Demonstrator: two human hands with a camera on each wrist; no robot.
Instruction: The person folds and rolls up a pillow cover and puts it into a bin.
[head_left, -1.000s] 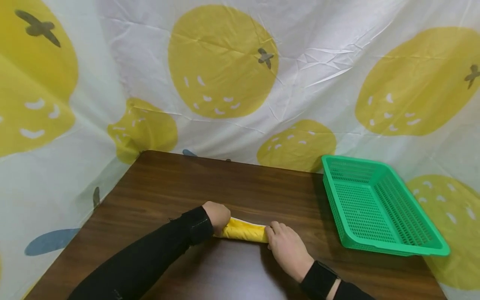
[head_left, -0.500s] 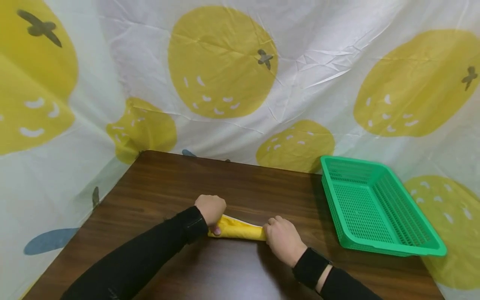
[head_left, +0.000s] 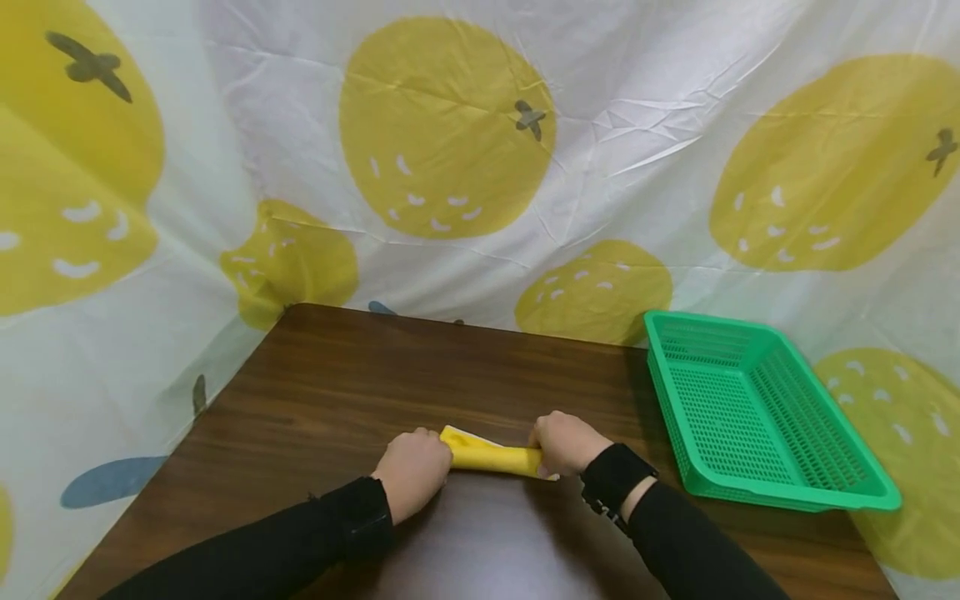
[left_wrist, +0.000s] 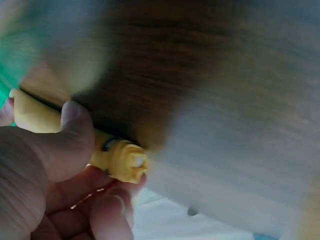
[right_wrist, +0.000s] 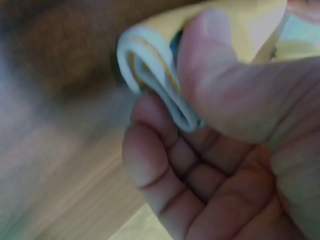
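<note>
A rolled yellow cloth (head_left: 491, 459) with a white edge lies across the middle of the brown table, held at both ends. My left hand (head_left: 418, 471) grips its left end; in the left wrist view the thumb presses on the roll and a tight, puckered yellow end (left_wrist: 129, 162) sticks out past the fingers. My right hand (head_left: 566, 443) holds the other end. Seen from the right wrist, the thumb and curled fingers pinch that end, where white layers of cloth (right_wrist: 150, 60) show folded over. What kind of cloth item it is cannot be told.
A green plastic basket (head_left: 750, 417) with slotted sides stands at the table's right. The wooden table (head_left: 360, 367) meets a white hanging sheet (head_left: 465, 275) printed with yellow fruit at the back and sides.
My left hand has turned and come a little nearer, its back now facing up. The right hand has shifted slightly away from me and turned over the cloth's end. Both still hold the cloth.
</note>
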